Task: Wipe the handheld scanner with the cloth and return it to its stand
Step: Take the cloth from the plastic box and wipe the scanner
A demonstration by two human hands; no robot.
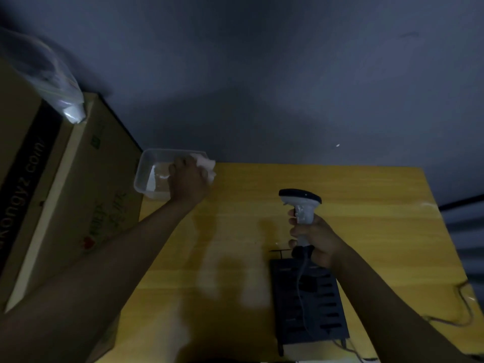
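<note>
My right hand grips the grey handle of the handheld scanner, holding it upright above the yellow table; its dark head points left and its cable hangs down. My left hand is closed around a white cloth at the right edge of a clear plastic tub at the table's far left. Directly below the scanner lies a dark slotted stand.
A large cardboard box stands against the table's left side, with a clear plastic bag on top. A dark wall rises behind the table. A thin cable trails along the table's right edge.
</note>
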